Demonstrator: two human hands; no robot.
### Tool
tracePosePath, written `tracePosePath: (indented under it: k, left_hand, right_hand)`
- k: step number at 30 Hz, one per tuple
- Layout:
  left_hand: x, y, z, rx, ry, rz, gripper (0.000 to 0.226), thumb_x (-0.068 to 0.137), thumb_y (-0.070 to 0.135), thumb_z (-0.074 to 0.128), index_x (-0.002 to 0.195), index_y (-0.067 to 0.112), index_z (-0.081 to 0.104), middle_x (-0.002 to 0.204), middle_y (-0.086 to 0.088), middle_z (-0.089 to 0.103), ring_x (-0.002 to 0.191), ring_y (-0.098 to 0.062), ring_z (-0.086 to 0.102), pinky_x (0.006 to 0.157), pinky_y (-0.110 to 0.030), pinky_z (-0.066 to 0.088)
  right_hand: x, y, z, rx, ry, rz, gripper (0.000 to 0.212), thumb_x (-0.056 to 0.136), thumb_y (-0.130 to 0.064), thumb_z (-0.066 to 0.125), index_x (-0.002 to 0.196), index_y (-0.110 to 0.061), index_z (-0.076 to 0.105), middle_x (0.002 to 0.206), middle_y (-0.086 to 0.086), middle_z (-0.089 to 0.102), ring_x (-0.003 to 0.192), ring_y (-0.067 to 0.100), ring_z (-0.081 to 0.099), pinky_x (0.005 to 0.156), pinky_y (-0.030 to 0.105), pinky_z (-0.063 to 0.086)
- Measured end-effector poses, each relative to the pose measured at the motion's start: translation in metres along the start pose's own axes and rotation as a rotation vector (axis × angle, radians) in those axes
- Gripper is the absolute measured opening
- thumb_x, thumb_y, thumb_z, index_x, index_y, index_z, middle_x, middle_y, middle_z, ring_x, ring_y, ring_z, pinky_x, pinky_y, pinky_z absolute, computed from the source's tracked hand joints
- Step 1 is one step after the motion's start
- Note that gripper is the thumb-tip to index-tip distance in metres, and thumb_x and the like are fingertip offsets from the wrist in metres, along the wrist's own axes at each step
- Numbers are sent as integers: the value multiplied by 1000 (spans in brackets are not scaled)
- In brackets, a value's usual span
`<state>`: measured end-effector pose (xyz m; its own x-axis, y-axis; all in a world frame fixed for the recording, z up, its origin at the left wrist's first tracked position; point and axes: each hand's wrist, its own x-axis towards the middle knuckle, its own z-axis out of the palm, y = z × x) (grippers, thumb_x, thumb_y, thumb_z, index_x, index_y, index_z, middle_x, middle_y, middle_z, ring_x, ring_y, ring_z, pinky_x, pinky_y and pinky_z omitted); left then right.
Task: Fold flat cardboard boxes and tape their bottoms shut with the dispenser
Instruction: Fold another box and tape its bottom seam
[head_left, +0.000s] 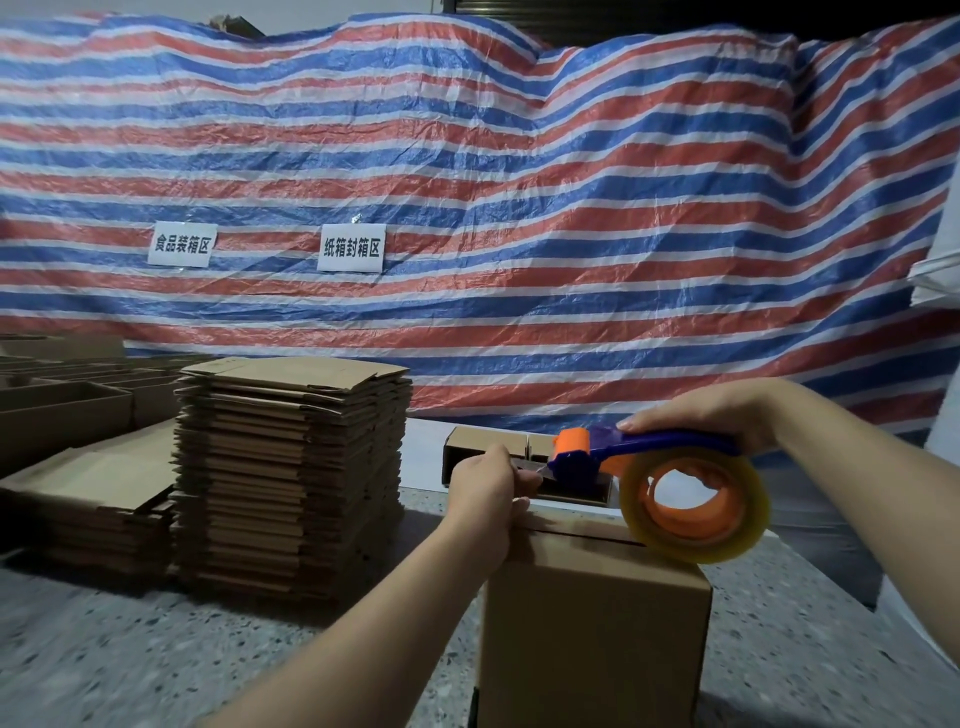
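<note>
An erected brown cardboard box (592, 639) stands in front of me with its folded flaps facing up and a dark seam across them. My right hand (711, 410) grips the blue handle of a tape dispenser (649, 452) with an orange head and a clear tape roll (696, 506), held just above the box's far edge. My left hand (488, 493) sits at the box's far left corner, fingers pinched at the tape end by the dispenser's head. A tall stack of flat boxes (291, 478) stands to the left.
A lower pile of flat cardboard (88, 493) lies left of the tall stack. Open folded boxes (67, 405) fill the far left. Another small open box (498, 447) sits behind the dispenser. A red, white and blue striped tarp (467, 208) with two paper signs hangs behind.
</note>
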<state>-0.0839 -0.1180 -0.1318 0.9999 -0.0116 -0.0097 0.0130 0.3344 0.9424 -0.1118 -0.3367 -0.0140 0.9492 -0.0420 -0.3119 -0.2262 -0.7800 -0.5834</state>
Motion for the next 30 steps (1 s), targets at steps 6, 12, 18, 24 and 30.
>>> tracePosePath:
  k: [6, 12, 18, 24, 30]
  left_hand:
    - [2, 2, -20, 221, -79, 209, 41, 96, 18, 54, 55, 11, 55, 47, 0, 54, 53, -20, 51, 62, -33, 47]
    - [8, -3, -53, 645, -51, 244, 46, 95, 35, 56, 52, 19, 58, 52, 2, 49, 48, -14, 43, 53, -24, 36]
    - [-2, -18, -60, 373, -107, 1, 33, 96, 22, 55, 63, 15, 53, 52, 0, 52, 47, -14, 47, 54, -25, 49]
    - [-6, -30, -62, 238, -119, -83, 33, 98, 25, 54, 66, 18, 52, 57, 1, 51, 52, -13, 47, 50, -20, 43]
    - [-8, -36, -60, 170, -110, -113, 35, 101, 29, 50, 69, 17, 50, 55, 3, 52, 52, -13, 49, 54, -25, 41]
  right_hand:
    - [3, -8, 4, -39, -20, -1, 71, 71, -63, 73, 118, -11, 68, 88, 7, 74, 63, 12, 65, 57, 24, 53]
    - [9, -26, 9, -156, -49, 21, 78, 61, -68, 76, 117, -14, 71, 93, 6, 75, 68, 12, 66, 61, 23, 54]
    - [18, -48, 19, -295, -44, 54, 75, 64, -67, 77, 117, -15, 68, 89, 6, 76, 70, 14, 68, 62, 24, 55]
    - [21, -57, 22, -338, -56, 85, 67, 70, -65, 78, 113, -14, 70, 89, 5, 77, 68, 14, 70, 60, 24, 56]
    - [21, -63, 22, -364, -82, 99, 66, 70, -64, 78, 111, -14, 70, 85, 6, 77, 66, 15, 71, 57, 26, 56]
